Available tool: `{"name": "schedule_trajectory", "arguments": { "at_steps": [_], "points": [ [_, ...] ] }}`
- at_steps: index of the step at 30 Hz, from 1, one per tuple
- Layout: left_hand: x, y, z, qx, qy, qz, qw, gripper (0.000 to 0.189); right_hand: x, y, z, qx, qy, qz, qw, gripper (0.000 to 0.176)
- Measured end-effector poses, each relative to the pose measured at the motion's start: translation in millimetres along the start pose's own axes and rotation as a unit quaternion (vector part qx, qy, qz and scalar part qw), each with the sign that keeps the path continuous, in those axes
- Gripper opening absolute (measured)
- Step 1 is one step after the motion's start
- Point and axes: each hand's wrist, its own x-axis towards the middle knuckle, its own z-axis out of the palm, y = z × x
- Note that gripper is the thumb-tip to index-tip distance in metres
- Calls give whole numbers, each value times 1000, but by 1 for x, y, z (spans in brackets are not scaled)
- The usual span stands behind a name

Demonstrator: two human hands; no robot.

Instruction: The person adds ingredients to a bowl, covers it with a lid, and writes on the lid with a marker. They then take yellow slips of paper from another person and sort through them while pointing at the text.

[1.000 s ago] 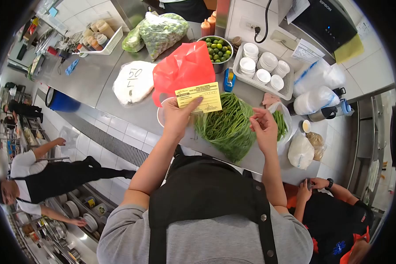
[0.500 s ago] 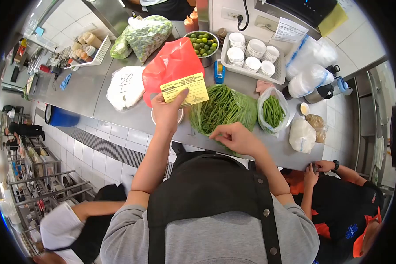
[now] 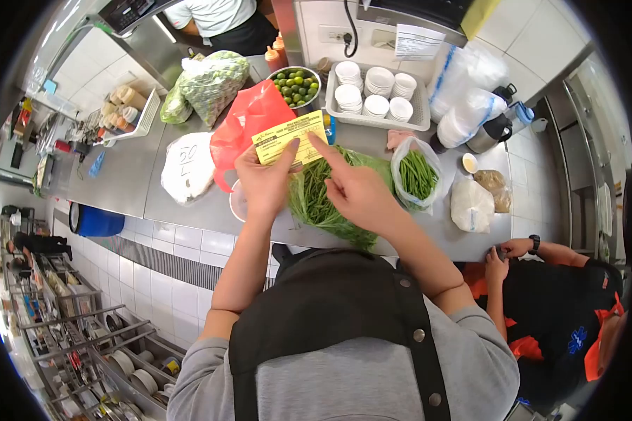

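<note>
Between the thumb and fingers of my left hand is a yellow printed card, tilted, its text facing me. My right hand holds nothing; its index finger points to the card's right part, at or almost on it, and the other fingers curl. Below the card lies a clear bag of long green beans, partly covered by my right hand. A red plastic bag is behind the card. A white bowl shows only in part beside my left wrist.
Along the counter are a white bag marked 50, a bowl of green citrus, a basket of white cups, a smaller bag of beans and a white bag. A co-worker stands at the right.
My right hand has risen from over the beans to the card, its index finger now stretched out. The left hand still holds the card. The person at lower left is gone from view.
</note>
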Motion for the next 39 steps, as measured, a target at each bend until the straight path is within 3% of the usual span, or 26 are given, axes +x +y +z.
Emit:
{"name": "schedule_trajectory", "arguments": {
  "at_steps": [12, 18, 24, 27, 39],
  "points": [
    [8, -6, 10, 13, -28, 3, 1000, 21, 6, 9, 1, -26, 7, -13, 1000, 83],
    [12, -7, 11, 20, -20, 0, 1000, 21, 8, 29, 5, -31, 43, 48, 997, 80],
    [15, -9, 12, 10, -20, -5, 1000, 21, 7, 28, 3, -34, 52, 32, 998, 80],
    [15, -10, 12, 5, -22, -4, 1000, 21, 7, 18, 0, -33, 12, 16, 999, 79],
    [9, -8, 7, 15, -31, 5, 999, 22, 8, 20, 7, 1, 43, 24, 999, 78]
  ]
}}
